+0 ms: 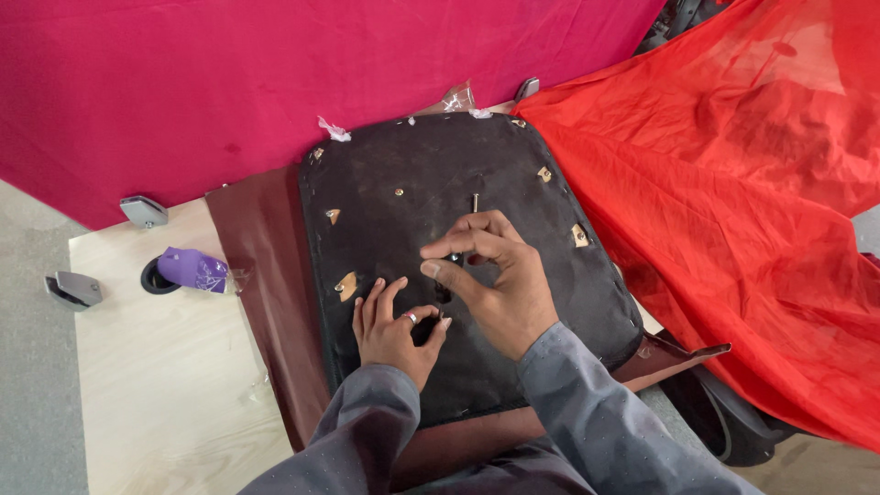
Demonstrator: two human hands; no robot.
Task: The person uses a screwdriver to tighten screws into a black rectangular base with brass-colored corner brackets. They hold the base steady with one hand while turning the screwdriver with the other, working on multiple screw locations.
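Both my hands work on the black seat pad (513,165). Nearest, my left hand (394,330) presses flat, fingers loose, grasping nothing. Just beyond, my right hand (500,275) pinches a small dark fastener (453,259). Farther still, a bolt (475,202) stands upright.

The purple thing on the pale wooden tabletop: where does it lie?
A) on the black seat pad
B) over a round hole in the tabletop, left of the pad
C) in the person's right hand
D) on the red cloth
B: the purple thing lies across a round hole, left of the black seat pad.
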